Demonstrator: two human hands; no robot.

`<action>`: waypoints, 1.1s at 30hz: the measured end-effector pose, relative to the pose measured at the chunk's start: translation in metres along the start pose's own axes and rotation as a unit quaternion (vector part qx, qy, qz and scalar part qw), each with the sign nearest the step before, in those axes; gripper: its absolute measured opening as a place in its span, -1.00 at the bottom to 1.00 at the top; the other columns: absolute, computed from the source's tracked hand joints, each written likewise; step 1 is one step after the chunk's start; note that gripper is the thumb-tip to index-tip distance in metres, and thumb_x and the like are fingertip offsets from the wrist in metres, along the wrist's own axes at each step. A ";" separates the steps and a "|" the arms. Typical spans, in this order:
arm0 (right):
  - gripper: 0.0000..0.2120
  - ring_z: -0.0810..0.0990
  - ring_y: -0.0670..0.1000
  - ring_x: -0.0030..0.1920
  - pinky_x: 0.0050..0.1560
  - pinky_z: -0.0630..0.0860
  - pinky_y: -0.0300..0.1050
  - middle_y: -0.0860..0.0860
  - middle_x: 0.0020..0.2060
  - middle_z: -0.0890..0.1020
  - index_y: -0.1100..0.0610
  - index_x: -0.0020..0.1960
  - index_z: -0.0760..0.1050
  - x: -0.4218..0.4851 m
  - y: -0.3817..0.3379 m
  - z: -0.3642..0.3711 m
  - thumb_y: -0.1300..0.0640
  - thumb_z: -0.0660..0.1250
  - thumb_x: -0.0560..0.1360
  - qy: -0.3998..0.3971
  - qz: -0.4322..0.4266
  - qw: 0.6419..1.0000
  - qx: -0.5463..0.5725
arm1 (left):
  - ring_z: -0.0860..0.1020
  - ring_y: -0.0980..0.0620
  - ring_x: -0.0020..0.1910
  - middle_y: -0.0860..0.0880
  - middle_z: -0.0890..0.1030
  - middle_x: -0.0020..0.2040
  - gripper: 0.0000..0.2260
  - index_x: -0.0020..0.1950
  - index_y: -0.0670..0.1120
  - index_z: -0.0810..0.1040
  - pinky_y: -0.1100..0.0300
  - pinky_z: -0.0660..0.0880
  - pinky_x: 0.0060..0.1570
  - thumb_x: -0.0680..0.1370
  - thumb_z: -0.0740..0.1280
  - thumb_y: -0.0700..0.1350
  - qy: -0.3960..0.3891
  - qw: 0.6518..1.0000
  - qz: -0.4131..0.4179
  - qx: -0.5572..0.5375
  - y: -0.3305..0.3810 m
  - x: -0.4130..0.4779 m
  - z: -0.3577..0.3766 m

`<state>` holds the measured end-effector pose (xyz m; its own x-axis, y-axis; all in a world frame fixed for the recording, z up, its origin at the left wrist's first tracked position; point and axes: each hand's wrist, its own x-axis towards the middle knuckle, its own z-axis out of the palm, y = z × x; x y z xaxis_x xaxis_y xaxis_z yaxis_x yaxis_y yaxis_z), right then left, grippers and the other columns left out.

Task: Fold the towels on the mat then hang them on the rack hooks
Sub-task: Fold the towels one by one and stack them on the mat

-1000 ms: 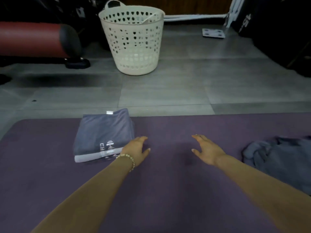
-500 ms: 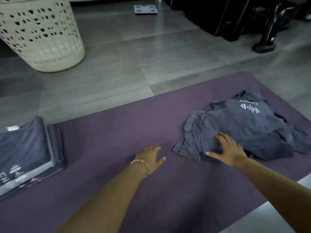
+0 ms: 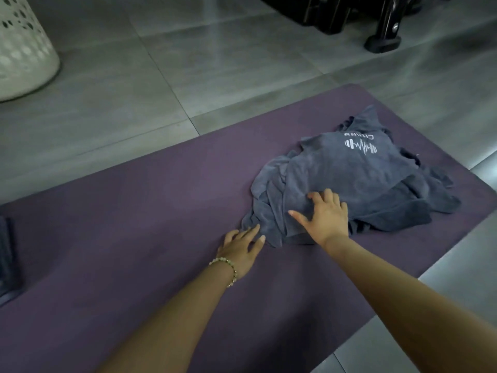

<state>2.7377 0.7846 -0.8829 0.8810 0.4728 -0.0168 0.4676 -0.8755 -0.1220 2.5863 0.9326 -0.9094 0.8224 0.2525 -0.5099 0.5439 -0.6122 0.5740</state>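
Head view is showing a person's right grip, a bare hand, lying palm-down on the near edge of a crumpled grey towel, with its fingers straight and spread apart on the cloth. The left grip, also a bare hand with its fingers stretched out, is resting on the purple mat just left of the right grip, its fingertips touching the towel's nearest corner. A bead bracelet is circling the left wrist. The towel is lying heaped on the mat, spreading away from the right grip, with a white logo showing beyond the fingers. Well left of the left grip, a folded towel is sitting on the mat, cut by the frame. Far beyond it, a white perforated basket is standing on the grey tiled floor.
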 end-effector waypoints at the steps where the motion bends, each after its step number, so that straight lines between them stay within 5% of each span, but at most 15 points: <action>1: -0.42 0.36 0.16 0.22 0.22 0.25 0.04 0.11 0.18 0.41 0.10 0.26 0.46 0.003 0.002 -0.002 -0.29 0.31 0.43 0.011 -0.015 1.000 -0.019 | 0.00 0.06 0.50 0.17 0.15 0.52 -0.54 0.52 0.21 0.06 0.02 0.02 0.47 0.62 -0.06 0.22 0.006 1.000 -0.008 0.003 0.001 0.002 0.003; 7: -0.74 0.39 0.11 0.17 0.16 0.28 -0.05 0.06 0.12 0.43 0.10 0.11 0.53 0.019 0.011 -0.010 -0.04 0.30 0.53 -0.031 -0.082 0.993 -0.083 | 0.02 0.03 0.50 0.13 0.18 0.52 -0.54 0.51 0.21 0.10 0.06 0.04 0.47 0.61 -0.02 0.22 -0.023 0.999 -0.025 0.009 0.002 0.009 -0.001; 12: -0.78 0.48 0.06 -0.21 -0.20 0.34 -0.14 -0.03 -0.29 0.44 0.14 -0.20 0.41 0.020 0.012 -0.013 0.06 0.38 0.50 -0.048 -0.052 0.984 0.161 | 0.13 -0.01 0.47 0.03 0.33 0.45 -0.58 0.46 0.08 0.30 0.14 0.01 0.44 0.63 0.01 0.15 0.052 0.999 -0.005 0.013 0.019 0.010 -0.014; 14: -0.79 0.44 -0.02 -0.29 -0.19 0.39 -0.17 -0.02 -0.34 0.47 0.20 -0.21 0.46 0.013 0.006 -0.024 0.12 0.41 0.48 -0.041 -0.042 0.941 0.333 | 0.25 0.08 0.41 0.04 0.39 0.40 -0.58 0.43 0.00 0.37 0.24 0.11 0.38 0.64 0.04 0.13 0.089 0.988 0.031 -0.124 0.032 0.010 -0.021; 17: -0.84 0.43 -0.06 -0.30 -0.20 0.41 -0.26 0.00 -0.35 0.50 0.09 -0.24 0.48 -0.008 -0.021 -0.052 0.20 0.43 0.47 -0.090 -0.091 0.857 0.500 | 0.40 0.13 0.33 0.08 0.47 0.35 -0.26 0.39 0.03 0.44 0.15 0.25 0.40 0.38 0.15 0.48 0.042 0.895 -0.015 -0.443 0.056 0.014 -0.041; 19: -0.79 0.41 -0.06 -0.31 -0.24 0.39 -0.29 -0.04 -0.37 0.48 0.03 -0.25 0.46 -0.025 -0.039 -0.060 0.25 0.44 0.45 -0.110 -0.123 0.833 0.528 | 0.54 0.07 0.19 -0.01 0.59 0.21 -0.24 0.24 0.01 0.56 0.11 0.40 0.28 0.26 0.26 0.52 0.021 0.872 -0.036 -0.488 0.066 0.017 -0.056; 21: -0.79 0.41 -0.05 -0.30 -0.25 0.40 -0.27 -0.01 -0.36 0.48 0.04 -0.24 0.46 -0.037 -0.049 -0.062 0.25 0.44 0.45 -0.116 -0.114 0.820 0.549 | 0.59 0.05 -0.09 -0.07 0.65 -0.08 -0.59 -0.04 -0.10 0.61 0.17 0.51 0.01 0.46 0.34 0.25 0.058 0.903 0.017 -0.426 0.075 0.008 -0.067; 23: -0.83 0.45 -0.09 -0.29 -0.24 0.42 -0.30 -0.01 -0.33 0.51 0.05 -0.21 0.48 -0.045 -0.054 -0.071 0.23 0.43 0.46 -0.123 -0.101 0.815 0.557 | 0.48 0.06 -0.32 -0.07 0.55 -0.31 -0.71 -0.23 -0.17 0.53 0.19 0.45 -0.23 0.56 0.30 0.03 0.145 0.921 0.058 -0.358 0.078 -0.006 -0.080; 28: -0.86 0.56 -0.19 -0.12 -0.04 0.45 -0.37 -0.03 -0.10 0.63 0.02 0.00 0.56 -0.057 -0.071 -0.124 0.21 0.41 0.48 -0.137 -0.144 0.794 0.575 | 0.51 -0.02 -0.24 -0.19 0.58 -0.24 -0.54 -0.09 -0.40 0.52 0.00 0.52 -0.09 0.60 0.22 0.04 0.193 0.927 0.049 -0.317 0.089 -0.054 -0.142; 33: -0.47 0.54 -0.10 -0.07 0.05 0.48 -0.26 -0.02 0.00 0.52 0.02 0.35 0.33 -0.051 -0.102 -0.216 0.26 0.42 0.45 -0.101 -0.175 0.765 0.612 | 0.48 0.28 -0.32 -0.01 0.60 -0.28 -0.77 -0.20 -0.17 0.60 0.43 0.41 -0.18 0.53 0.36 -0.02 0.244 0.938 0.179 -0.167 0.134 -0.129 -0.225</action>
<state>2.6609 0.8285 -0.6555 0.6302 0.7709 0.0924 0.1465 -0.0012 -0.9892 2.5908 0.9860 -0.6224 0.8963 0.4392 0.0616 0.1731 -0.4743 0.8632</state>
